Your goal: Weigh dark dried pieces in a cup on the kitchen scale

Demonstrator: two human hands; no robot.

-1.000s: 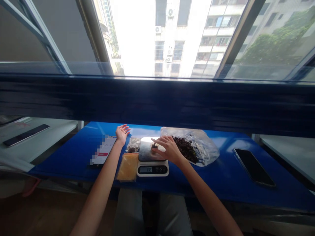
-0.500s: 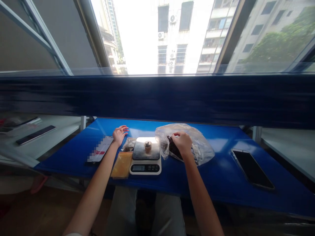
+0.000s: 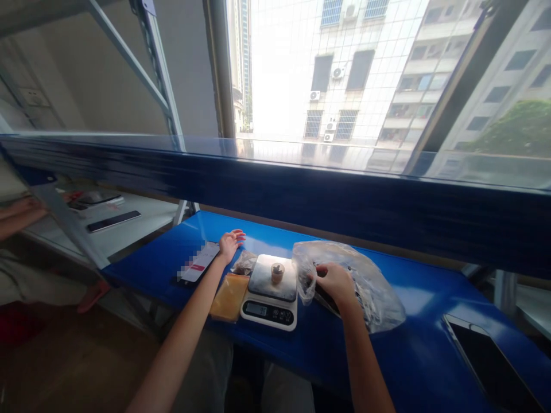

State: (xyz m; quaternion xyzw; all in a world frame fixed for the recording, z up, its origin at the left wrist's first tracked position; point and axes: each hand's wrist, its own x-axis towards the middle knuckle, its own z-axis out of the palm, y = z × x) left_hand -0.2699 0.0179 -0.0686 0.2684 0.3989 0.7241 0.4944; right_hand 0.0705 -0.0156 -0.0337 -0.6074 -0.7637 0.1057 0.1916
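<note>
My right hand [image 3: 338, 284] is in the mouth of a clear plastic bag [image 3: 379, 287] of dark pieces, its thumb and fingers pinched together. What lies between the fingertips is too small to make out. A kitchen scale [image 3: 272, 306] with a lit display stands left of the bag. On its steel plate sits a small light-coloured cup [image 3: 278, 276] with dark bits in it. My left hand [image 3: 230, 245] rests on the table beyond the scale's left side, fingers loosely spread and holding nothing. Near it lies a small clear bag [image 3: 244, 263] with brownish contents.
Yellowish-brown packets [image 3: 230, 297] lie against the scale's left side. A phone [image 3: 200, 264] with a lit screen is by my left wrist, another dark phone [image 3: 486, 358] at far right. A blue shelf beam [image 3: 301, 195] crosses above the table. Another person's hand [image 3: 26, 206] shows far left.
The camera has turned left and tilted, so the table things sit further right and lower. My right hand stays at the bag with fingers pinched. My left hand keeps its place on the table.
</note>
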